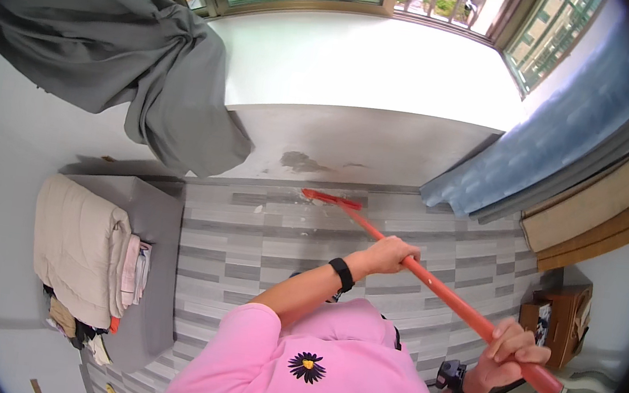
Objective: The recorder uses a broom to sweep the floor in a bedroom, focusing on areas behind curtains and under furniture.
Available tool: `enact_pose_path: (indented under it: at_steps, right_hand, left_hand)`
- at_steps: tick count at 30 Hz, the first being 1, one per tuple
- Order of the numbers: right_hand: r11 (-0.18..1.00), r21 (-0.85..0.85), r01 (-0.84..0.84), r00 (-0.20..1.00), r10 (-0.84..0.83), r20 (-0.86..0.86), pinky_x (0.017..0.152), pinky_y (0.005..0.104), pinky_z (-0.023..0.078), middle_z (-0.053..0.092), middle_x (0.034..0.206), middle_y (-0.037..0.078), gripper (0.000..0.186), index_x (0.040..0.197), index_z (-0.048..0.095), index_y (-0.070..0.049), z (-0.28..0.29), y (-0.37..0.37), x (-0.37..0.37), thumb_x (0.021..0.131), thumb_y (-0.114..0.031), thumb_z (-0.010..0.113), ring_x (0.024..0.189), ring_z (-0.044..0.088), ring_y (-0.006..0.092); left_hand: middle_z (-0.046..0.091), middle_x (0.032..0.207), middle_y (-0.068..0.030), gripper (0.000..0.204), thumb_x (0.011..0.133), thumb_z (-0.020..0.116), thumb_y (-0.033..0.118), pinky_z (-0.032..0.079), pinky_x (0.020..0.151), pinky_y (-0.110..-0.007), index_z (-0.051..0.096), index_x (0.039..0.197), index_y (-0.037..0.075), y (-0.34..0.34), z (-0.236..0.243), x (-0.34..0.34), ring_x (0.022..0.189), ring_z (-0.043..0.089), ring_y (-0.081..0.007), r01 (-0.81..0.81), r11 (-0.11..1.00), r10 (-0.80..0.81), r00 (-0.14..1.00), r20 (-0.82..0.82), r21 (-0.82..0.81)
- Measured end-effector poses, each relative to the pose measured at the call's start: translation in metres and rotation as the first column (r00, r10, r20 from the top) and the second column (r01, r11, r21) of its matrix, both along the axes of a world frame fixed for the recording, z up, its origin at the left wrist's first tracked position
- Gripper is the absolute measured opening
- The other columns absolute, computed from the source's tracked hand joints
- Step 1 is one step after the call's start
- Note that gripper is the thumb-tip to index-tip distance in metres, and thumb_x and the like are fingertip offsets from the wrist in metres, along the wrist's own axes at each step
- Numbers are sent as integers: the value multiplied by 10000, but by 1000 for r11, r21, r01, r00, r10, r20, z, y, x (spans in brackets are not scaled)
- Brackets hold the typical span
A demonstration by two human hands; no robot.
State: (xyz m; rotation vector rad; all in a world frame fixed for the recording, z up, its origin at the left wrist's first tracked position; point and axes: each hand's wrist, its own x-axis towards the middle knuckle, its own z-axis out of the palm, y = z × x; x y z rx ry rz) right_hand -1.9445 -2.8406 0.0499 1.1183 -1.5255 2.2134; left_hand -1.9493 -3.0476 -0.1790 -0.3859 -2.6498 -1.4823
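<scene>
My left hand (388, 255) is closed round the middle of the long red handle of a broom (447, 295). My right hand (509, 352) grips the same handle near its upper end, at the lower right. From there the handle slants away to the far left, down to a narrow red head (331, 199) resting on the floor. Little white bits and dust (311, 213) lie around the head, close to the wall under the window ledge. Bristles are too small to make out.
A white window ledge (377, 71) juts out ahead, its front wall stained. Grey curtain (185, 102) hangs left, blue curtain (551, 123) right. A folded beige quilt (81, 239) lies on a grey box-shaped piece (152, 271) at left. A brown wooden cabinet (570, 322) stands right.
</scene>
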Motion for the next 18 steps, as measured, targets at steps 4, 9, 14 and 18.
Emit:
enact_pose_path:
  at_steps: [4, 9, 14, 18]
  right_hand:
    - [999, 23, -25, 996, 27, -88, 591, 269, 455, 500, 537, -12, 304, 817, 366, -118, -2, -9, 4, 889, -292, 605, 434, 491, 88]
    - [925, -121, -360, 929, 367, 43, 484, 218, 461, 423, 423, -42, 299, 701, 347, -118, 6, -8, -10, 906, -217, 541, 341, 424, 63]
    - [887, -116, -446, 827, 459, 324, 482, 287, 411, 386, 431, -28, 357, 628, 360, -107, -31, -50, -2, 943, -230, 473, 351, 357, 95]
    - [906, -83, -415, 746, 391, 539, 637, 340, 415, 392, 513, -10, 358, 634, 401, -83, -81, -99, 21, 971, -203, 410, 472, 403, 121]
  left_hand:
    - [633, 710, -120, 117, 696, 612, 80, 473, 645, -429, 648, 806, 98, -16, -5, 9, 733, 609, -333, 39, 995, -24, 988, 152, -96]
    - [632, 728, -137, 99, 685, 615, 111, 463, 657, -449, 646, 774, 80, -43, -2, 36, 738, 594, -355, 165, 978, -121, 947, 296, -129]
    - [649, 826, -158, 220, 744, 660, 186, 469, 706, -424, 656, 943, 91, -103, -60, 87, 820, 608, -355, 137, 989, -102, 904, 414, -55]
    - [646, 868, -161, 206, 769, 656, 192, 464, 707, -429, 644, 950, 94, -154, -93, 144, 844, 604, -354, 34, 994, 25, 862, 507, -107]
